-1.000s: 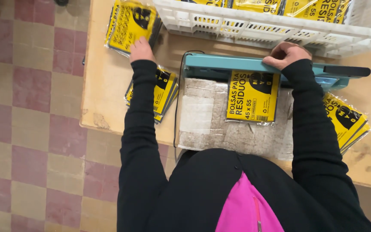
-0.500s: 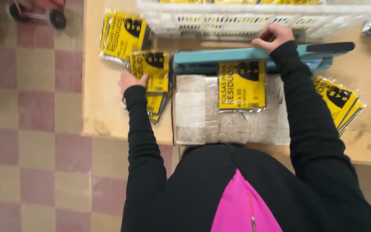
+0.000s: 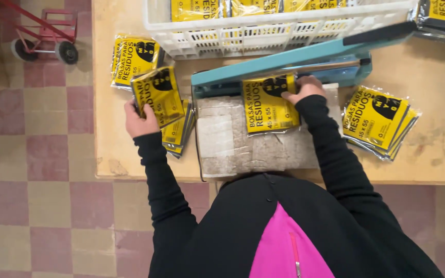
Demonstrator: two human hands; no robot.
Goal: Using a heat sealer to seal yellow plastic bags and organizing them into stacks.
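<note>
Table (image 3: 439, 149) edge, left hand (image 3: 139, 119) gripping packet (image 3: 159, 95)

Flat yellow-and-black packet (image 3: 270, 104) lies centre; another packet (image 3: 158, 96) tilts at left above a stack (image 3: 177, 134). 1 packet (image 3: 133, 60) lies far left, a fanned stack (image 3: 379, 121) right, more (image 3: 233, 7) in the far crate.

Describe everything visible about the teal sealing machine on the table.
The teal heat sealer is a long, narrow bar machine, apparently painted metal, with a black grip at the arm's right end. The arm is raised at that end, jaw open. It lies slantwise on the wooden table, just below the white crate. A yellow packet has its top edge at the jaw, with the right hand on that edge.
</note>
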